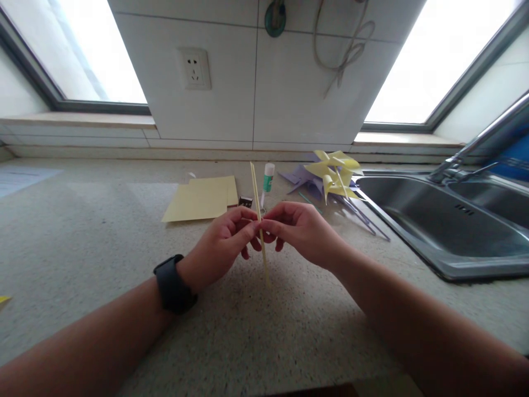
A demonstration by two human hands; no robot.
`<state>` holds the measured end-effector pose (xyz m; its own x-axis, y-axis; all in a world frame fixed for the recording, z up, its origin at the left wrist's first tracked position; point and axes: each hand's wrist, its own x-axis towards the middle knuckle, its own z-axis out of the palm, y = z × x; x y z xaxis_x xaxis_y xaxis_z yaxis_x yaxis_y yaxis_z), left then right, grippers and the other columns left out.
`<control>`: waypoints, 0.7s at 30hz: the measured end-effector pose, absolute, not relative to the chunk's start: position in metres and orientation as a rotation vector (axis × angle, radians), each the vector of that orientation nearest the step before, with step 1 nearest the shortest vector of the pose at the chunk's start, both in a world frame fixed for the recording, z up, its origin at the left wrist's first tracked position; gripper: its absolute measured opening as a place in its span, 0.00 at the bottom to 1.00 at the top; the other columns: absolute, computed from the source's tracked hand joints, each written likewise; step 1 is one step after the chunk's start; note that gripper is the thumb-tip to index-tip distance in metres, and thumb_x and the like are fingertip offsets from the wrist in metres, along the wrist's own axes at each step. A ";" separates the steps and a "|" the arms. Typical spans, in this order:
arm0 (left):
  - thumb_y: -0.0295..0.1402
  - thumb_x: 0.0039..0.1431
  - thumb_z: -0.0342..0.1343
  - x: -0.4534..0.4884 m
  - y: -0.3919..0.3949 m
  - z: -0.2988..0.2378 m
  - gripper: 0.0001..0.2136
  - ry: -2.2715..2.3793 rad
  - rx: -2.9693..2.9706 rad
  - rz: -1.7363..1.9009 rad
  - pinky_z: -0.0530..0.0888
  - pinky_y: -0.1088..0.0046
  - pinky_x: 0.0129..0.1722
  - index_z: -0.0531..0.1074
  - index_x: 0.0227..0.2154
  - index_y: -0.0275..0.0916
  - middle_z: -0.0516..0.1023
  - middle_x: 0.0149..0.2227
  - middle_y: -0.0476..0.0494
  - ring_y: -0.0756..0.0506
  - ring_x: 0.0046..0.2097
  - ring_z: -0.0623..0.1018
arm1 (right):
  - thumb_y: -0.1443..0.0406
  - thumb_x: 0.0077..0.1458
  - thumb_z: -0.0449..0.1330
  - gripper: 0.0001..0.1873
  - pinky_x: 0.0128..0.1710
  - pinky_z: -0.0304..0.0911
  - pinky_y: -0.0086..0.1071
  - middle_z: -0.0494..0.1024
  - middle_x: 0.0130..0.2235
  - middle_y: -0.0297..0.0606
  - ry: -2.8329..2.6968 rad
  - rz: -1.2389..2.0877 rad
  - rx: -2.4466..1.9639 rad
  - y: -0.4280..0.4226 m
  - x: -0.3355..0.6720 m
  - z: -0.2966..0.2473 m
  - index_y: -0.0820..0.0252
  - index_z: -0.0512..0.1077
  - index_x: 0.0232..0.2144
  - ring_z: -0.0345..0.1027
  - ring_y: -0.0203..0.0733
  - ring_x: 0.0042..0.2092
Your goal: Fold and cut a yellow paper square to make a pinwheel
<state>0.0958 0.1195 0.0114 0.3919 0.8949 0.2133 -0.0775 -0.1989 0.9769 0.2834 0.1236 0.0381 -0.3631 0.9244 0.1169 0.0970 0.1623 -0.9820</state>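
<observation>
A pale yellow piece of paper (255, 190) is pinched between my hands above the counter, seen nearly edge-on as a narrow upright strip. At its top two layers show, so it looks folded. My left hand (227, 234), with a black watch on the wrist, grips it from the left between thumb and fingers. From the right, the thumb and fingertips of my right hand (300, 229) press on the same spot. Just beyond my hands stands a glue stick (268, 177) with a white cap and green label. Flat yellow paper sheets (198, 199) lie behind my left hand.
Yellow and purple paper pinwheels (336, 171) with sticks lie at the back right, beside the steel sink (413, 220) and its faucet (454, 162). A small dark object (245, 202) sits near the glue stick. White paper (25, 179) rests at far left. A tiled wall stands behind.
</observation>
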 end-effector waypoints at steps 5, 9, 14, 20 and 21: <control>0.36 0.66 0.56 0.097 0.119 0.012 0.06 0.790 1.512 1.089 0.73 0.78 0.23 0.70 0.39 0.38 0.76 0.31 0.48 0.50 0.31 0.77 | 0.54 0.48 0.72 0.18 0.23 0.68 0.27 0.79 0.26 0.35 -1.548 1.291 -1.011 0.124 0.282 0.037 0.61 0.73 0.28 0.72 0.35 0.27; 0.36 0.66 0.55 0.097 0.117 0.014 0.07 0.790 1.522 1.101 0.73 0.78 0.24 0.70 0.39 0.38 0.76 0.32 0.49 0.50 0.31 0.76 | 0.55 0.49 0.72 0.17 0.23 0.68 0.28 0.79 0.26 0.35 -1.541 1.258 -0.996 0.123 0.281 0.036 0.61 0.73 0.27 0.73 0.35 0.27; 0.35 0.57 0.67 0.097 0.116 0.016 0.15 0.781 1.474 1.048 0.76 0.76 0.26 0.69 0.42 0.39 0.79 0.33 0.48 0.49 0.33 0.78 | 0.56 0.48 0.72 0.16 0.23 0.68 0.28 0.78 0.25 0.33 -1.548 1.198 -1.001 0.123 0.281 0.036 0.60 0.74 0.27 0.71 0.34 0.26; 0.35 0.57 0.67 0.099 0.115 0.018 0.15 0.785 1.426 1.070 0.79 0.73 0.30 0.69 0.42 0.38 0.83 0.36 0.45 0.48 0.33 0.81 | 0.55 0.48 0.72 0.15 0.22 0.67 0.28 0.78 0.26 0.33 -1.558 1.171 -0.997 0.125 0.281 0.039 0.60 0.76 0.27 0.69 0.33 0.25; 0.36 0.57 0.67 0.100 0.115 0.017 0.15 0.790 1.428 1.074 0.79 0.73 0.29 0.70 0.43 0.38 0.83 0.36 0.45 0.47 0.33 0.82 | 0.55 0.48 0.72 0.15 0.23 0.67 0.29 0.78 0.26 0.33 -1.563 1.170 -1.000 0.125 0.282 0.039 0.60 0.76 0.27 0.69 0.33 0.25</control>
